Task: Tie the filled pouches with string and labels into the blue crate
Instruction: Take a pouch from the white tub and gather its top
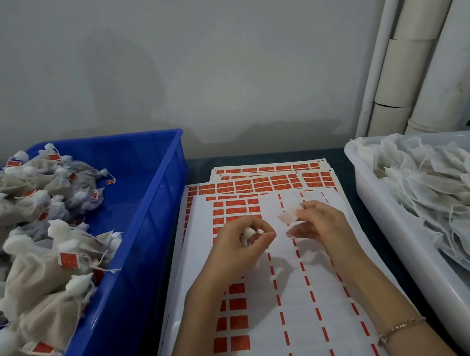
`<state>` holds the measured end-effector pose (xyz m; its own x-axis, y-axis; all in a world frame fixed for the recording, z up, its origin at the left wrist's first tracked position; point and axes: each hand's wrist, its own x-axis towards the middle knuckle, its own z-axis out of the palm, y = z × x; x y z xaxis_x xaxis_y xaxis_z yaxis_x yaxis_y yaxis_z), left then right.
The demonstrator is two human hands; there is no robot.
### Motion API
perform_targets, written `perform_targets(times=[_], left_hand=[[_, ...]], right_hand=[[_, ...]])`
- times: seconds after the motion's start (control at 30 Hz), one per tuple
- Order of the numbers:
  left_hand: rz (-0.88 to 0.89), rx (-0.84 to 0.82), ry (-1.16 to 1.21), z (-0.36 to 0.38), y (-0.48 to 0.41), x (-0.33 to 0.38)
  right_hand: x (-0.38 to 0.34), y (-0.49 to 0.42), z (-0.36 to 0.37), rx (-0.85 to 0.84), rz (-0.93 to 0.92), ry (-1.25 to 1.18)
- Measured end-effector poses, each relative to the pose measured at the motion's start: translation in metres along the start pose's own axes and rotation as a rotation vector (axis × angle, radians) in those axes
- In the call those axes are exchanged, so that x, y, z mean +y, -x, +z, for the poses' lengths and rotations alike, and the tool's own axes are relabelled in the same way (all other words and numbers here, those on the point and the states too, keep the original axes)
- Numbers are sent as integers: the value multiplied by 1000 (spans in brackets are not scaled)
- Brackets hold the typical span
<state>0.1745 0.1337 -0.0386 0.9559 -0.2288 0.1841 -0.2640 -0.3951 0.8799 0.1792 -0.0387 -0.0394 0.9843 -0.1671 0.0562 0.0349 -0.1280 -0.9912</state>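
Pinching of a pale label (289, 218) is done by the right hand (321, 226) grip above the label sheets (267, 338), apparently so that its adhesive is kept free. A small white piece (248, 232), not identifiable, is enclosed by the curled left hand (237, 247) grip. Tied pouches (39, 263) are heaped in the blue crate (151, 188) at the left.

A dark table (255, 157) carries a blue crate (154, 206), stacked label sheets (292, 304) and a white tub (358, 167).

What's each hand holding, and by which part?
Right hand pinches a peeled label by its right end. Left hand curls round a small white item, mostly hidden; what it is cannot be told.
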Motion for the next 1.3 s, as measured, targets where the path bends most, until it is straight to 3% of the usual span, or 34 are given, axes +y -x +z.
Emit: perform_targets(times=[0.1, 0.23, 1.07, 1.3], left_hand=[[24, -59, -1, 6, 3, 5], [58, -79, 17, 14, 4, 10], [-27, 141, 6, 7, -3, 5], [-43, 138, 4, 6, -3, 5]], right_hand=[[7, 3, -4, 71, -101, 48], [11, 4, -3, 36, -109, 112], [12, 1, -3, -25, -96, 153], [11, 3, -4, -64, -68, 174]])
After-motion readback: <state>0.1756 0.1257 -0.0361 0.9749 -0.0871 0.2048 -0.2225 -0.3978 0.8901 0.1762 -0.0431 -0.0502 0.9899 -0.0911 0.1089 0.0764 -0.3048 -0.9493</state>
